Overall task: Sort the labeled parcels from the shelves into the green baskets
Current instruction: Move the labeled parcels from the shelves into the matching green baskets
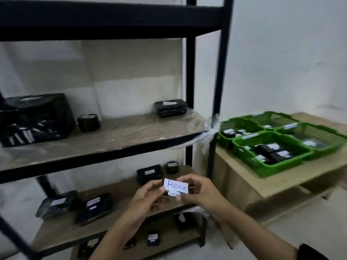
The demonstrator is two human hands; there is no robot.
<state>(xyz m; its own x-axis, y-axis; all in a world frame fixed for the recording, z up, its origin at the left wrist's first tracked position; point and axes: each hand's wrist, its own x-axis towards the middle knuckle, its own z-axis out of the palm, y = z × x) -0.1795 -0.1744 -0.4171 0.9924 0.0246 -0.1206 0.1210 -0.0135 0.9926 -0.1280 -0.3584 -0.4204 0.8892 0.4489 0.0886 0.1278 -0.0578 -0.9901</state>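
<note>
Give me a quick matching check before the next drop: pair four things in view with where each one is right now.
Things:
1. Parcel labelled "Retur"
2. Large black bag
3. Green baskets
4. Flat black parcel with a white label

Places:
A. On the wooden table right of the shelving
B. Left end of the middle shelf
C. Held between the left hand and right hand
D. Right end of the middle shelf, near the back post

Pairs: 1-C, 2-B, 3-A, 4-D
</note>
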